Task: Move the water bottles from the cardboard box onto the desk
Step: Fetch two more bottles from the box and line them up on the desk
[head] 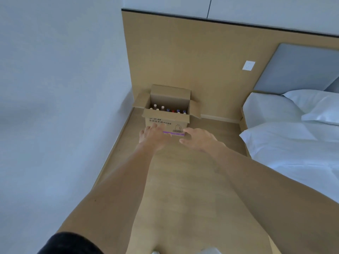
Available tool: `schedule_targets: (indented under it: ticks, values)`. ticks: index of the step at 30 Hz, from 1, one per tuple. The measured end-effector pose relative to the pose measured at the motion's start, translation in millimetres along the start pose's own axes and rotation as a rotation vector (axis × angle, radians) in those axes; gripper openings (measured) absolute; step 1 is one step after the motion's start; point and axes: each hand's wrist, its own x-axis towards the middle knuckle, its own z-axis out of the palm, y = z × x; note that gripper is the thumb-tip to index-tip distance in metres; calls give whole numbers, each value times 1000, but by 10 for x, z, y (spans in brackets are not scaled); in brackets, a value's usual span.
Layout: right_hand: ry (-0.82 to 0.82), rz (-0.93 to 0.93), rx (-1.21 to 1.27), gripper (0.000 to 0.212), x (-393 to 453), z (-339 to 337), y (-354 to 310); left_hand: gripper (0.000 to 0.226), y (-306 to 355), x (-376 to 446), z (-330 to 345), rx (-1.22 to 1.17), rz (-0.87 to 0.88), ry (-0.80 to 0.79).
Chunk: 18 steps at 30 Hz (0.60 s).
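Both bare forearms fill the lower part of the view, stretched forward over the wooden floor [183, 180], with a dark sleeve [73, 244] at the left upper arm. At their far ends the two hands reach toward the box [166, 119], which stands on the floor in the corner where the white wall [55, 88] meets the tan panel [183, 52] behind the bed [293, 143].

Left hand [152, 136]: fingers spread and nearly straight, tips lying over the lower left of the box's printed front face. Whether they actually touch the cardboard cannot be told. It holds nothing.

Right hand [199, 139]: fingers loosely spread and slightly bent, in front of the box's lower right corner, thumb pointing inward toward the left hand. It also holds nothing, and contact with the box is unclear.

The box is open at the top, all four flaps folded outward or upward. Inside stand the bottles [167, 109], upright and packed close together; only their tops show above the front flap, with white, blue and red caps. They sit beyond and above both hands in the view, apart from the fingers, with the box's front wall between them and the hands.

A purple strip [173, 133] runs along the bottom of the box front between the two hands. A white socket [248, 65] is set in the panel, to the right of the box. White pillows [311, 107] lie at the head of the bed.
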Motion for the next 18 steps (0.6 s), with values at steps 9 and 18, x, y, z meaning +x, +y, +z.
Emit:
schedule_targets:
  ticks: [9,18]
  values:
    - [-8,52,46,65,1553,-312,16,56,-157,1566,-218,43,36,-32]
    - [-55,52,113,60,3555,-708,31,57,-247,3535,-567,76,31,-27]
